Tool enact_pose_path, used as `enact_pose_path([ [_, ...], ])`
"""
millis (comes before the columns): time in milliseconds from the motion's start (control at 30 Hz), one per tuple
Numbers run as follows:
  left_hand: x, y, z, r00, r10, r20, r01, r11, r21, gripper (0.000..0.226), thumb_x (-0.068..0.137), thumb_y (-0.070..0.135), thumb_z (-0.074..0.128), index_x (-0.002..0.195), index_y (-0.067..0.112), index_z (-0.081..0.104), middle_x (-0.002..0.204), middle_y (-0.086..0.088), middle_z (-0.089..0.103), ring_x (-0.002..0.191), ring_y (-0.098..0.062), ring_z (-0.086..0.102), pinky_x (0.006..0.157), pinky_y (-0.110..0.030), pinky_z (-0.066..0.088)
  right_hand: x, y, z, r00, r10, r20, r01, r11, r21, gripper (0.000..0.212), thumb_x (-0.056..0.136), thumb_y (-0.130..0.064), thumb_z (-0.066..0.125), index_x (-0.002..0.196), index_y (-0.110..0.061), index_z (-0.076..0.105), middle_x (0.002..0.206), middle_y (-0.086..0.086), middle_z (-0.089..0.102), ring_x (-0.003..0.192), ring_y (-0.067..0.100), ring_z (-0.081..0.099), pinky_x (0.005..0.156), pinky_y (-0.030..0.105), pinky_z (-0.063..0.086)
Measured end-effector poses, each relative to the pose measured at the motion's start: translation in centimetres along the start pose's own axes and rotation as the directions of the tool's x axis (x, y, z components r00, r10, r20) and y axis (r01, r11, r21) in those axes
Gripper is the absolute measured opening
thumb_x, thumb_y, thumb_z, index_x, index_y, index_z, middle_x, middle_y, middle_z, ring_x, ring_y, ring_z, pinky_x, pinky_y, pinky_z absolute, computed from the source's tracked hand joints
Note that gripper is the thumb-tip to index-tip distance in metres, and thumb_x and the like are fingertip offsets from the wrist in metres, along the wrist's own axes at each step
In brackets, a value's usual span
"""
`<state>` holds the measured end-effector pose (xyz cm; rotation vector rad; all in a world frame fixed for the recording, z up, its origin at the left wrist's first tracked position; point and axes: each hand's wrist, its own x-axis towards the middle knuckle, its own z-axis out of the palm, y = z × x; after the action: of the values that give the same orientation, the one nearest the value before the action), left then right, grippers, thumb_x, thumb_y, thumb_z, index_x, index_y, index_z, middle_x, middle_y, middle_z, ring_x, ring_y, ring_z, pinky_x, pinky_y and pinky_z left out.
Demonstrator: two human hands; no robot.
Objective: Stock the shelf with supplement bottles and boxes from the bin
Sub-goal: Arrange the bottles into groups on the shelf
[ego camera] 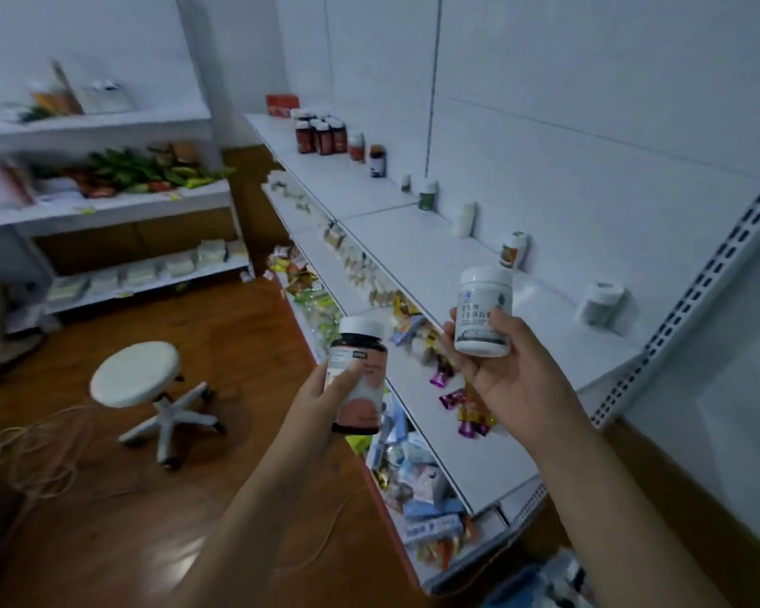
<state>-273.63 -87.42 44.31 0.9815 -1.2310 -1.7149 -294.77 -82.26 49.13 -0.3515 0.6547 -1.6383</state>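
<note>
Your right hand (507, 370) grips the white bottle (483, 311) by its lower half, held over the top shelf (413, 252); your left hand (325, 401) wraps the dark-capped bottle (358, 375) out over the floor. Set either down carelessly and it may tip, or knock the bottles already standing along the back wall (514, 250).

Single head-worn wide-angle view, looking forward and down, close over both hands (413, 379), along the shelf (435, 256) to the right
</note>
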Motion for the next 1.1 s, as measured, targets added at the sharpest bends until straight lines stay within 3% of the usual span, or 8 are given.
enact_pose_path([
  [167,1.5,0.5,-5.0,0.997,-0.004,-0.083,-0.002,0.997,-0.073,0.04,0.081,0.039,0.059,0.117,0.021,0.061,0.092,-0.003,0.075,0.084,-0.022,0.071,0.076,-0.038,0.057,5.0,3.6,2.6,0.999,0.052,0.009,-0.051,0.996,-0.071,0.048,0.085,-0.019,0.061,0.128,0.0,0.053,0.106,0.018,0.065,0.093,0.028,0.068,0.078,0.035,0.06],
  [367,7.6,1.3,-9.8,0.989,-0.024,-0.148,0.012,0.997,-0.081,0.045,0.081,0.041,0.06,0.121,0.019,0.06,0.094,-0.005,0.075,0.084,-0.022,0.071,0.076,-0.038,0.057,14.9,6.3,5.2,0.996,0.073,0.041,-0.066,0.985,-0.157,0.044,0.081,-0.02,0.061,0.12,0.0,0.057,0.098,0.016,0.067,0.087,0.024,0.07,0.072,0.032,0.06],
  [567,18.6,3.9,-13.2,0.989,-0.02,-0.144,0.022,1.0,0.011,0.048,0.08,0.046,0.06,0.124,0.026,0.057,0.098,0.002,0.075,0.086,-0.016,0.072,0.075,-0.033,0.056,27.0,7.3,6.1,0.994,0.057,0.092,-0.039,0.981,-0.192,0.041,0.083,-0.018,0.069,0.12,-0.004,0.06,0.107,0.017,0.066,0.096,0.026,0.068,0.079,0.034,0.058],
  [733,27.6,7.6,-15.3,0.99,-0.006,-0.143,0.011,0.999,0.037,0.054,0.08,0.047,0.062,0.13,0.026,0.055,0.105,-0.001,0.074,0.092,-0.018,0.072,0.073,-0.029,0.055,36.3,6.9,7.9,0.991,0.052,0.124,-0.018,0.966,-0.26,0.078,0.063,-0.029,0.087,0.128,-0.001,0.055,0.114,0.021,0.062,0.102,0.028,0.065,0.083,0.035,0.056],
  [967,37.5,9.7,-18.8,0.987,-0.007,-0.159,0.008,1.0,0.007,0.046,0.083,0.043,0.06,0.125,0.027,0.057,0.098,0.003,0.075,0.087,-0.015,0.072,0.07,-0.028,0.056,47.0,7.8,9.4,0.992,0.084,0.093,-0.052,0.951,-0.303,0.061,0.078,-0.02,0.07,0.133,-0.001,0.053,0.124,0.024,0.061,0.106,0.031,0.066,0.083,0.036,0.056],
  [1100,43.3,10.1,-22.0,0.987,-0.028,-0.156,0.025,0.999,-0.021,0.045,0.083,0.04,0.06,0.125,0.024,0.057,0.095,0.003,0.075,0.083,-0.015,0.073,0.066,-0.025,0.056,52.6,9.2,10.6,0.995,0.082,0.057,-0.059,0.943,-0.328,0.064,0.073,-0.021,0.074,0.131,-0.003,0.055,0.121,0.022,0.063,0.102,0.028,0.068,0.081,0.036,0.057],
])
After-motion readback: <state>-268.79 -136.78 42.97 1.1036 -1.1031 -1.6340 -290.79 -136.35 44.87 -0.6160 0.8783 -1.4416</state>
